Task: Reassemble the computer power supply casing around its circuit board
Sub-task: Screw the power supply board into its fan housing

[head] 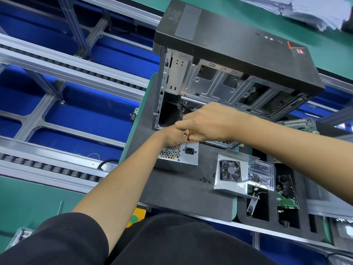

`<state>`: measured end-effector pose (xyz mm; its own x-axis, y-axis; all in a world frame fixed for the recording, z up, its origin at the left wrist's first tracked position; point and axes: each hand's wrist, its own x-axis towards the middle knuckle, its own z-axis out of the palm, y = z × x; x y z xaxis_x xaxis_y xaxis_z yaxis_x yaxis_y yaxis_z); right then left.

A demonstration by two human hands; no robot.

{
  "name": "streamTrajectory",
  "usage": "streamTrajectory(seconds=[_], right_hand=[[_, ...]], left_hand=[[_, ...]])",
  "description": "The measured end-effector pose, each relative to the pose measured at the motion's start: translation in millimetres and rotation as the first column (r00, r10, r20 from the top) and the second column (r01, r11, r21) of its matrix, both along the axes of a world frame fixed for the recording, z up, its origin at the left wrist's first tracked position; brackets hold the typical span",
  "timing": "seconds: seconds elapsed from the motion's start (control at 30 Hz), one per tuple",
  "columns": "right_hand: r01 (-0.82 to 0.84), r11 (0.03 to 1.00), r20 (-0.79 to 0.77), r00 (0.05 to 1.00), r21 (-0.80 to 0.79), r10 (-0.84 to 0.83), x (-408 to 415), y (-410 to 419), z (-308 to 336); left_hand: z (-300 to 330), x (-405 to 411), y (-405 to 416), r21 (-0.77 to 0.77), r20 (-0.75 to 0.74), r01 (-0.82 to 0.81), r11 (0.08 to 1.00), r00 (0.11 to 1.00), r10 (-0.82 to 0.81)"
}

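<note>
I saw the power supply [178, 156] at centre frame on the counter [172, 190]. My right hand [206, 123] gripped a screwdriver [188, 139]; I couldn't tell my left hand's [172, 135] grip. The box seemed stiff, heavy, sharp-edged; best held by its flat sides.
</note>
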<state>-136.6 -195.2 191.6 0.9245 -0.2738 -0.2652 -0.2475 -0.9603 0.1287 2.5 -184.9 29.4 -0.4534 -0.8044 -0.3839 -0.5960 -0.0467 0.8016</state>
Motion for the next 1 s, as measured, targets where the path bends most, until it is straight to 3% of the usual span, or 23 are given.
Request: streamTrajectory(seconds=[0.07,0.17,0.23,0.3,0.4,0.43,0.5,0.57,0.67,0.83,0.9,1.0], right_hand=[[0.037,0.999,0.005,0.999,-0.025,-0.037,-2.6,-0.2,-0.8],[0.088,0.941,0.031,0.994,0.327,-0.103,-2.8,-0.8,2.6],[0.072,0.896,0.046,0.994,0.437,-0.103,-3.2,-1.4,3.9],[0.046,0.942,0.07,0.995,0.332,-0.073,-4.9,-3.3,1.4],[0.078,0.996,0.053,0.995,0.035,-0.08,-8.7,-6.5,-5.7],[0.12,0.992,0.051,0.991,0.045,-0.123,-9.4,-6.7,-7.2],[0.197,0.938,0.061,0.973,0.286,-0.223,-10.2,-6.0,-5.5],[0.152,0.884,0.044,0.981,0.442,-0.191,-10.2,-6.2,0.8],[0.029,0.955,0.037,0.998,0.294,-0.041,-8.1,-7.6,2.9],[0.035,0.999,0.024,0.999,0.007,-0.035,-10.7,-1.4,-6.8],[0.074,0.995,0.031,0.997,0.066,-0.076,-10.0,-1.5,-3.4],[0.129,0.934,-0.005,0.991,0.332,-0.135,-7.0,-5.4,5.2]], left_hand=[[3.1,-0.5,-1.9,0.002,0.016,0.07,0.998,0.997,-0.07],[15.6,0.0,2.4,-0.01,-0.14,0.055,0.998,0.989,-0.056],[17.3,1.6,4.9,-0.019,-0.156,0.031,0.999,0.987,-0.033],[9.5,1.8,2.4,-0.016,-0.09,0.018,1.0,0.996,-0.02],[-5.6,-1.8,-5.2,-0.011,0.07,0.061,0.998,0.996,-0.06],[-7.7,-1.8,-7.1,-0.005,0.083,0.056,0.998,0.995,-0.056],[-7.7,-1.2,-8.9,-0.014,0.082,0.054,0.998,0.995,-0.053],[-6.7,-0.2,-6.2,-0.025,0.026,0.056,0.998,0.998,-0.056],[-4.9,2.2,-2.3,-0.042,-0.044,0.058,0.997,0.997,-0.06],[-6.6,1.5,-4.0,-0.065,-0.003,0.07,0.995,0.998,-0.07],[-7.2,1.8,-5.9,-0.078,0.024,0.117,0.99,0.993,-0.116],[-8.2,1.8,-4.8,-0.058,-0.089,0.062,0.996,0.994,-0.067]])
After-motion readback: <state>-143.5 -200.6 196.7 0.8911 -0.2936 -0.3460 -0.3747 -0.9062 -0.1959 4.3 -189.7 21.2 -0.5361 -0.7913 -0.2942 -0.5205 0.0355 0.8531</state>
